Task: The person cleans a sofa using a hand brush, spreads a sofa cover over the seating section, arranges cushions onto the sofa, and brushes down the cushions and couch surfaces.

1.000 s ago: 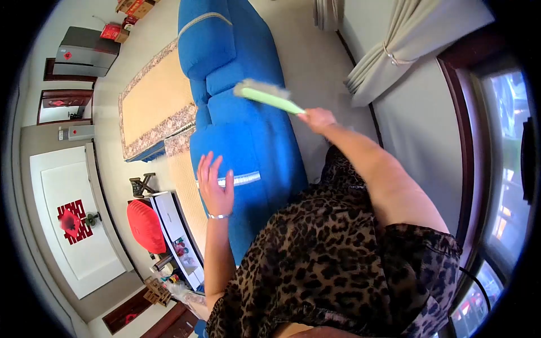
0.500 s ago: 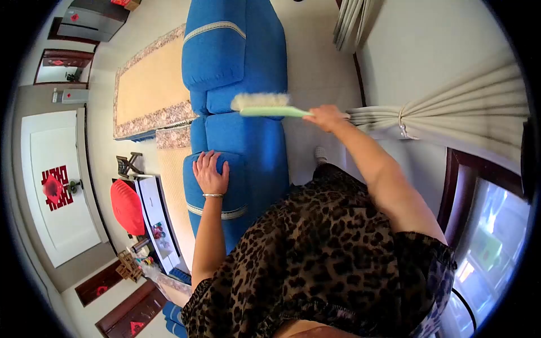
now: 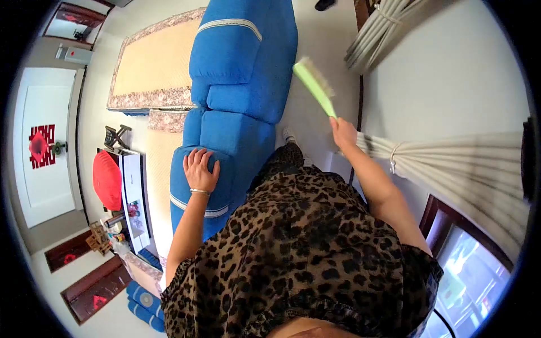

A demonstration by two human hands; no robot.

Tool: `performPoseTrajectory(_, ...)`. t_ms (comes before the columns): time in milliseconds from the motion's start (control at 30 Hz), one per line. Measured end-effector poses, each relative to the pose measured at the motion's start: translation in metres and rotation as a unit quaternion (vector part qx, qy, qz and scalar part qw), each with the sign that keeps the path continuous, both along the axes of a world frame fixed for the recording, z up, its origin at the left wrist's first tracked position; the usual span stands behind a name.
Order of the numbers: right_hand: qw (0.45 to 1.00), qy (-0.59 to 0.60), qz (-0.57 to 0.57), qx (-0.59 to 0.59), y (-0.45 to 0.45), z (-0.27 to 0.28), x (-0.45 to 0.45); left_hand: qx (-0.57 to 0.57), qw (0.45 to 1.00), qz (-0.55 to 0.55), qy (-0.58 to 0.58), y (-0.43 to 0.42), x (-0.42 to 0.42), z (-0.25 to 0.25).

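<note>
My right hand (image 3: 345, 133) grips the handle end of a light green brush (image 3: 313, 87) with pale bristles. The brush is held over the floor, to the right of the blue sofa (image 3: 236, 132) and apart from it; its bristles face up and right. On top of the sofa's cushioned back, my left hand (image 3: 201, 169) rests with its fingers spread, holding nothing. A bracelet circles that wrist. White braided trim runs across the blue fabric on both sofa sections.
A gathered pale curtain (image 3: 439, 160) hangs close to my right arm, and another (image 3: 380, 34) hangs farther up. Beyond the sofa lie a beige seat cover with patterned border (image 3: 149, 101), a white table (image 3: 134, 197) and a red rounded object (image 3: 107, 180).
The brush has lifted off the sofa and swung right over the floor, turning from level to slanted. My left hand stays on the sofa back. My view has shifted a little.
</note>
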State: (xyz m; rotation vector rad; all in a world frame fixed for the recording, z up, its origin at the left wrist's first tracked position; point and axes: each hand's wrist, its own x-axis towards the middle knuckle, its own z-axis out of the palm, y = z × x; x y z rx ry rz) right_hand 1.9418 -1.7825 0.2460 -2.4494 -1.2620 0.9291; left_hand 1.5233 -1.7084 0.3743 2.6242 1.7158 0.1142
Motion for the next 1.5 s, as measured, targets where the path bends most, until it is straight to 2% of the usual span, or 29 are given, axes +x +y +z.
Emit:
performPoseTrajectory(67,0.997,-0.023,0.006,0.071,0.007,-0.005,0.010,-0.034,0.998,0.054,0.009,0.009,0.013,-0.002)
performPoseTrajectory(133,0.986,0.005,0.125,0.113,0.036,0.025,-0.009,-0.061,0.986,0.013,-0.156,0.042,0.033,-0.038)
performPoseTrajectory(200,0.968,0.011,0.197,0.152,0.071,0.041,-0.034,0.006,0.983,-0.094,-0.160,0.079,0.088,-0.028)
performPoseTrajectory(267,0.956,-0.006,0.229,0.185,0.103,0.043,-0.045,0.048,0.983,-0.108,-0.137,0.109,0.125,-0.012)
performPoseTrajectory(400,0.989,0.008,0.061,0.135,0.124,0.026,0.020,0.082,0.986,-0.097,-0.104,0.169,0.150,-0.002)
performPoseTrajectory(500,0.984,-0.038,-0.063,0.165,0.134,0.001,0.062,0.061,0.990,-0.095,-0.084,0.203,0.163,-0.002)
performPoseTrajectory(600,0.964,0.006,0.122,0.235,0.169,0.030,0.035,0.049,0.993,-0.098,-0.047,0.231,0.182,-0.010)
performPoseTrajectory(700,0.948,-0.051,0.249,0.193,0.209,0.052,0.018,0.032,0.995,-0.097,-0.003,0.245,0.190,-0.015)
performPoseTrajectory(800,0.990,0.007,-0.032,0.137,0.214,0.032,0.062,0.038,0.993,-0.110,-0.005,0.248,0.192,-0.014)
performPoseTrajectory(867,0.970,0.006,-0.220,0.107,0.212,0.014,0.103,0.050,0.992,-0.114,0.004,0.250,0.195,-0.014)
performPoseTrajectory(967,0.966,-0.020,-0.177,0.190,0.215,0.025,0.107,0.051,0.993,-0.105,0.002,0.251,0.200,-0.013)
performPoseTrajectory(1033,0.981,-0.011,-0.024,0.190,0.235,0.044,0.075,0.043,0.994,-0.104,0.009,0.251,0.200,-0.013)
performPoseTrajectory(1100,0.972,-0.013,0.180,0.154,0.258,0.069,0.049,0.046,0.993,-0.109,0.012,0.253,0.198,-0.016)
performPoseTrajectory(1200,0.934,-0.074,0.267,0.227,0.274,0.037,0.046,0.041,0.994,-0.104,0.016,0.252,0.198,-0.017)
performPoseTrajectory(1233,0.948,-0.038,0.238,0.209,0.272,0.027,0.060,0.041,0.994,-0.105,0.017,0.252,0.198,-0.018)
performPoseTrajectory(1333,0.993,-0.021,0.026,0.115,0.264,0.017,0.108,0.036,0.994,-0.099,-0.001,0.253,0.200,-0.016)
performPoseTrajectory(1433,0.976,-0.060,-0.131,0.166,0.277,0.007,0.125,0.024,0.995,-0.090,-0.039,0.254,0.206,0.000)
performPoseTrajectory(1500,0.972,0.013,-0.061,0.227,0.302,0.009,0.118,0.009,0.989,-0.106,-0.098,0.268,0.214,0.001)
